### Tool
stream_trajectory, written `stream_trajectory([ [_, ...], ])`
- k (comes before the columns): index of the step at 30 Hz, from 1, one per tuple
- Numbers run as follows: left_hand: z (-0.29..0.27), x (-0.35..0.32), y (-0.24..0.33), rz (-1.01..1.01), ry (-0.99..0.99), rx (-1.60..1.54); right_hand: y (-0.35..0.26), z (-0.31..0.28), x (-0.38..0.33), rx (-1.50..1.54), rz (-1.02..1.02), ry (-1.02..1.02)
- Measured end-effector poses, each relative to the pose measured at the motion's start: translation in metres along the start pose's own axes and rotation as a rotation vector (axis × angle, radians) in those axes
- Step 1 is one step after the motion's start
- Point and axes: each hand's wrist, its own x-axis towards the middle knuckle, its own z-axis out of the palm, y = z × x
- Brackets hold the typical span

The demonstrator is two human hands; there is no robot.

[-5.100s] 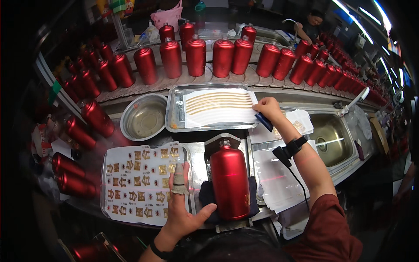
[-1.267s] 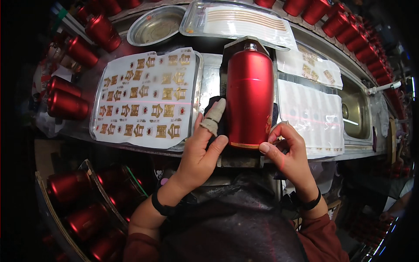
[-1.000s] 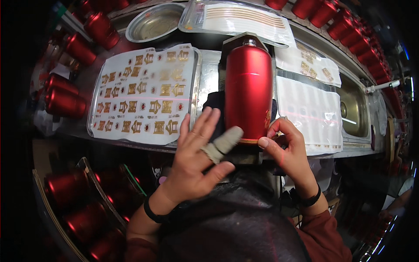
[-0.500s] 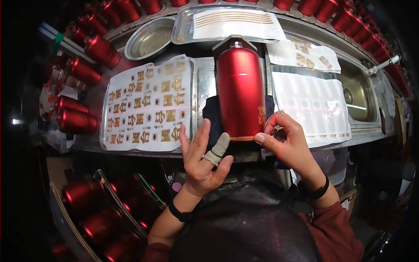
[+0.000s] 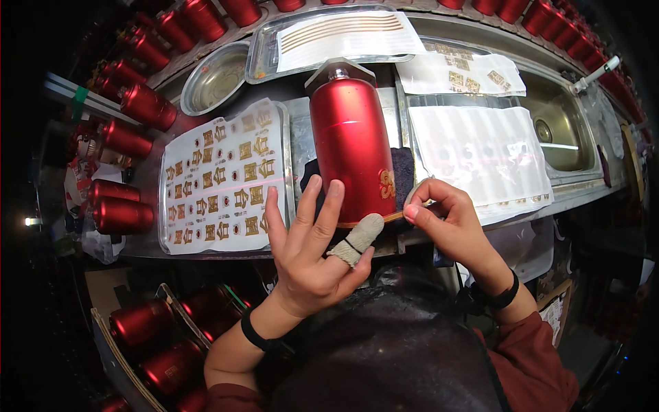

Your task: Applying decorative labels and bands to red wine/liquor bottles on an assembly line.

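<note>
So the red metallic bottle [image 5: 350, 137] is lying mid-view on a dark cloth [image 5: 403, 165], neck pointing to 12, gold emblem [image 5: 386, 184] showing low on its 4 o'clock side. A thin gold-brown strip [image 5: 392, 218] is running along its base edge at 6, and the right hand [image 5: 447, 220], around 4, is pinching the loose end between thumb and index finger. The left hand [image 5: 309, 264] is hovering near 7, fingers spread wide, gripping nothing; its cloth-sleeved index finger [image 5: 360, 237] is crossing the base edge, can't tell if it's actually pressing. I'm guessing the step is laying that strip along the edge, so the next move is probably calling for light tension and smooth pressing. Further out, a decal sheet [image 5: 223, 172] is sitting at 9, a metal basin [image 5: 216, 77] at 10, more strips [image 5: 343, 29] at 12.
</note>
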Motion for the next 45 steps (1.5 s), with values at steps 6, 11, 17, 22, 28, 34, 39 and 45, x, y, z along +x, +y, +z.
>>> stream_trajectory([
  [6, -0.003, 0.024, 0.007, 0.098, -0.089, 0.084, 0.002, 0.004, 0.002, -0.086, -0.004, 0.013],
  [11, 0.027, 0.027, 0.001, 0.045, 0.061, 0.032, 0.002, 0.001, 0.002, -0.08, -0.06, 0.024],
  [17, 0.027, -0.001, -0.02, -0.121, 0.151, -0.235, -0.02, 0.008, 0.001, -0.021, 0.01, -0.121],
  [22, 0.024, -0.044, -0.024, -0.239, 0.151, -0.296, -0.02, 0.005, -0.001, 0.033, 0.012, -0.108],
  [28, 0.023, -0.041, -0.021, -0.138, 0.102, -0.234, -0.024, 0.004, -0.002, 0.009, -0.005, -0.08],
  [34, 0.015, -0.023, -0.018, -0.002, 0.074, -0.126, -0.02, 0.005, 0.002, -0.029, -0.006, -0.086],
  [39, 0.007, -0.001, -0.01, 0.094, 0.006, -0.023, -0.018, 0.007, 0.002, -0.038, -0.011, -0.074],
  [45, 0.024, 0.022, 0.005, 0.094, 0.062, 0.081, -0.011, 0.003, 0.001, -0.05, -0.016, -0.042],
])
